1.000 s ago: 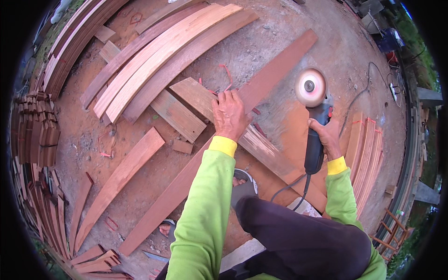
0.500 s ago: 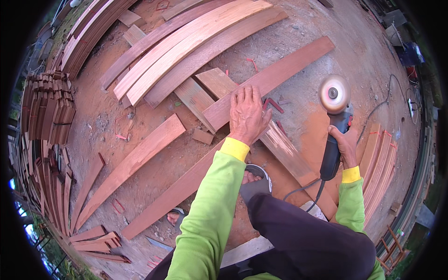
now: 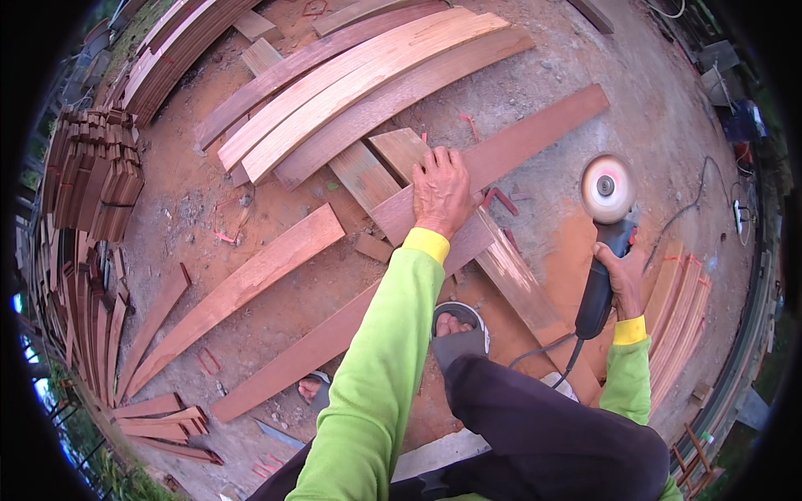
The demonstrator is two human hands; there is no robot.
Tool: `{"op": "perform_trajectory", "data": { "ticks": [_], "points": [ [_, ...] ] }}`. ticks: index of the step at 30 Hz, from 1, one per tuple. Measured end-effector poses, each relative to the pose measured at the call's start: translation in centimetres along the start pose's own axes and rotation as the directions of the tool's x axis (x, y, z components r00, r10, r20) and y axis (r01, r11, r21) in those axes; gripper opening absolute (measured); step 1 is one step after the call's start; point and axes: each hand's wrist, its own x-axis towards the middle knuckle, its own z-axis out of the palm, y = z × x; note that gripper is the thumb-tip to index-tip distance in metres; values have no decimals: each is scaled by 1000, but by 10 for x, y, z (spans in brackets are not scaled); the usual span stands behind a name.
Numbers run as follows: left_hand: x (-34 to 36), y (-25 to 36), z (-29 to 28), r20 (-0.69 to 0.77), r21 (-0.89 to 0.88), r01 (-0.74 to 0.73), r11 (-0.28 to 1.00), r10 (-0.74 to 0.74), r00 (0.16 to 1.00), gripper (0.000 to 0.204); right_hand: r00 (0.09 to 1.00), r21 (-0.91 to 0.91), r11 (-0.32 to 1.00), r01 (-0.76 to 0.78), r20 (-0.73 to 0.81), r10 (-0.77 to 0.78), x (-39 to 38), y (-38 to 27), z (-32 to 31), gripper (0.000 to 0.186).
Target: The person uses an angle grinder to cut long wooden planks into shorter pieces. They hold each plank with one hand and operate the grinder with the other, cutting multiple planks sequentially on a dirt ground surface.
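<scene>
Camera: one wide fisheye view, worn on my head, left of a pair.
Facing: steeply down over my own arms and knees to the reddish dirt ground.
Nearness: close to my left hand and right hand; both green sleeves enter from the lower edge.
Distortion: the long reddish-brown wooden plank bends toward the black rim.
Shared part: cannot tell, only one view.
</scene>
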Motion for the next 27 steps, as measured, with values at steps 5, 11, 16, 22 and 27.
{"op": "perform_trajectory", "data": {
  "ticks": [5, 11, 16, 22, 27],
  "points": [
    [-19, -40, -27, -8, 38, 10, 999, -10, 1000, 71, 999, -38, 998, -46, 19, 47, 4, 2, -3, 25],
    [-30, -110, -83, -153, 82, 47, 996, -34, 988, 77, 999, -72, 997, -29, 15, 30, 6, 8, -2, 28],
    [11, -155, -139, -157, 173, 108, 979, -81, 984, 86, 999, -45, 999, -13, 30, 14, 1, -1, 3, 33],
    [26, -183, -165, -505, 223, -2, 975, 118, 855, 84, 999, -28, 1000, 7, 51, -6, -2, -1, 10, 34],
    [-113, -136, -114, -215, 15, -152, 988, 152, 965, 57, 998, -106, 994, -10, 59, 17, 0, -4, 4, 34]
  ]
}}
